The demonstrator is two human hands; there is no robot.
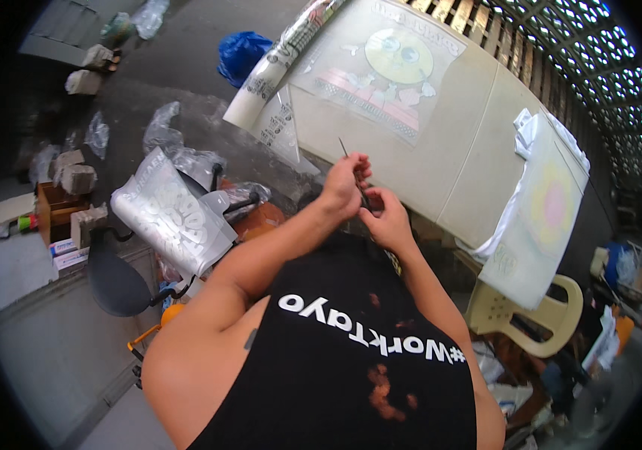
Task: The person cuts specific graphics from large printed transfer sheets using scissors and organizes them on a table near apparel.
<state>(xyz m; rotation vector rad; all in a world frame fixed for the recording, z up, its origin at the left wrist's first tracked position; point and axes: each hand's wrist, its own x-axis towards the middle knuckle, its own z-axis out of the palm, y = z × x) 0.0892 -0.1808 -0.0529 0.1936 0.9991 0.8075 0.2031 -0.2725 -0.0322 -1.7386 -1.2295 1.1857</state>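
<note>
Close in front of my body, my left hand point(345, 186) is closed around a thin dark pointed tool point(343, 146), its tip sticking out past the fingers. My right hand point(387, 219) meets the left from the right, its thumb and fingers closed at the tool's dark lower end. Its exact kind is partly hidden by the fingers. Beyond the hands, a clear film sheet point(392, 67) printed with a round yellow cartoon figure lies on a pale table point(441, 165). A roll of printed film point(283, 64) rests along the table's left edge, a loose corner hanging down.
At right, a white shirt on a board point(538, 217) bears a faded print, above a cream plastic chair point(553, 322). Left of me, a rolled translucent sheet point(175, 214) rests on a dark chair point(118, 277). Plastic bags, a blue bag point(242, 56) and blocks point(79, 178) lie around.
</note>
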